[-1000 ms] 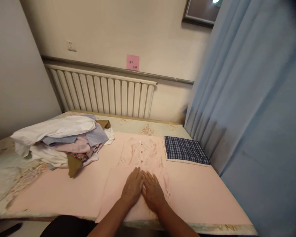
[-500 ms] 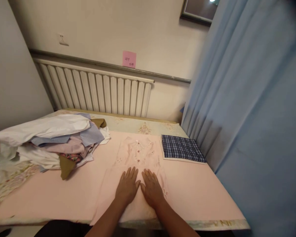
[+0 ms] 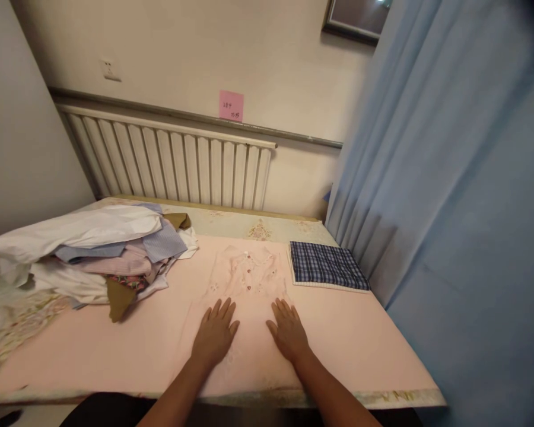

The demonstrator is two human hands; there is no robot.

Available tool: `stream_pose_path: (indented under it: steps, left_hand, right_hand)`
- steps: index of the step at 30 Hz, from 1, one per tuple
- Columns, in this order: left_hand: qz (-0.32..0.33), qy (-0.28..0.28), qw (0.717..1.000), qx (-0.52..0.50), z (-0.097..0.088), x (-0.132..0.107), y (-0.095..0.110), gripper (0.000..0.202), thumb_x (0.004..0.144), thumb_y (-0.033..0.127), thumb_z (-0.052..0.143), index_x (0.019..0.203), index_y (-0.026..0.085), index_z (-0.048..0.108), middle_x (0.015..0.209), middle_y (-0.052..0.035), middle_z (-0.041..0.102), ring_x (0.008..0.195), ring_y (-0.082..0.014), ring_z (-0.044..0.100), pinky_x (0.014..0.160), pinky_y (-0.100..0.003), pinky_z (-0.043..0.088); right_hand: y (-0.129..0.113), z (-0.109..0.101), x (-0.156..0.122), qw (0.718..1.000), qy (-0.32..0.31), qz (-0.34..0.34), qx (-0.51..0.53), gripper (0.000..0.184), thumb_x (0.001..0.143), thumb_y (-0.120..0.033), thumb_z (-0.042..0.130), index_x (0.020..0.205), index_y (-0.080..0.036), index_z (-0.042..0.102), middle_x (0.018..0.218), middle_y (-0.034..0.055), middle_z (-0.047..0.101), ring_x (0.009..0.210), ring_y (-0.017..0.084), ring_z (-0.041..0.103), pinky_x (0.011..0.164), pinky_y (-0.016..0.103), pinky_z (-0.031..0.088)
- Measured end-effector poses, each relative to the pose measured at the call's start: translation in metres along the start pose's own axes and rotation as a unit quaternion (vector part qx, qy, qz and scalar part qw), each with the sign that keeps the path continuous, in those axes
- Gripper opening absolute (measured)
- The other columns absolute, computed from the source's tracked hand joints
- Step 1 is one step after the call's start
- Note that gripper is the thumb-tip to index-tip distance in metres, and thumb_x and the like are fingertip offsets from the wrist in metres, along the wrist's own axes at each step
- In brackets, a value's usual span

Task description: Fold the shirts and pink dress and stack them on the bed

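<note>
A pale pink shirt (image 3: 248,311) with a few buttons down its front and small embroidered flowers lies spread out on a pink cloth (image 3: 360,341). My left hand (image 3: 214,333) rests flat on the shirt's left side, its fingers stretched out. Flat on the right side lies my right hand (image 3: 288,329), fingers also straight and thumb pointing inward. Between the two hands is a wide strip of shirt. The shirt's lower part is hard to tell from the cloth below it.
A heap of crumpled clothes (image 3: 102,252) covers the left. At the right lies a folded dark plaid garment (image 3: 328,265) over a striped white one. A blue curtain (image 3: 445,178) hangs along the right side. Behind the bed are a radiator (image 3: 173,160) and a wall.
My hands have slid apart over the shirt, the left one leftward and the right one rightward. Both stay flat. The clothes heap and the folded plaid garment are unchanged.
</note>
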State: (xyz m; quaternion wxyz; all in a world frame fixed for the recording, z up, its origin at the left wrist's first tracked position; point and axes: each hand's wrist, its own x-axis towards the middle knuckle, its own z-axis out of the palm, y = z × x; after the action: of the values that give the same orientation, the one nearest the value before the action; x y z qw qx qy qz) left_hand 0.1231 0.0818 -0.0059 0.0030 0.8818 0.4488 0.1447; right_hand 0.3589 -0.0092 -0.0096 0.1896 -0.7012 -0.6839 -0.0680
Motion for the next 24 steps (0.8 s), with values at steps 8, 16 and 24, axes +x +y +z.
stream_pose_path:
  steps: [8, 16, 24]
  left_hand:
    - [-0.014, 0.001, 1.000, 0.001, -0.003, -0.005, -0.014, 0.056, 0.094, 0.047, 0.028, 0.141, 0.019, 0.041, 0.149, -0.0069, 0.038, 0.139, -0.0273, 0.028, 0.112, -0.047, 0.023]
    - [-0.050, -0.009, 0.999, 0.012, -0.006, -0.010, -0.029, 0.057, 0.094, 0.046, 0.025, 0.142, 0.018, 0.039, 0.149, -0.0069, 0.036, 0.140, -0.0260, 0.027, 0.112, -0.047, 0.022]
    - [-0.086, -0.006, 0.996, 0.032, -0.009, -0.011, -0.034, 0.058, 0.095, 0.046, 0.025, 0.140, 0.014, 0.040, 0.149, -0.0100, 0.036, 0.140, -0.0261, 0.027, 0.113, -0.044, 0.020]
  right_hand:
    - [0.013, 0.000, -0.005, 1.000, -0.004, 0.015, -0.014, 0.051, 0.095, -0.043, 0.038, 0.139, -0.016, 0.044, 0.147, 0.0109, 0.038, 0.138, 0.026, 0.031, 0.112, 0.048, 0.025]
    - [0.014, -0.004, -0.006, 0.998, -0.044, 0.041, -0.023, 0.056, 0.096, -0.045, 0.033, 0.141, -0.013, 0.041, 0.150, 0.0096, 0.032, 0.140, 0.025, 0.026, 0.114, 0.046, 0.021]
    - [0.019, -0.002, -0.011, 0.996, -0.056, 0.064, -0.042, 0.058, 0.096, -0.046, 0.029, 0.141, -0.011, 0.040, 0.151, 0.0100, 0.030, 0.141, 0.025, 0.022, 0.115, 0.047, 0.015]
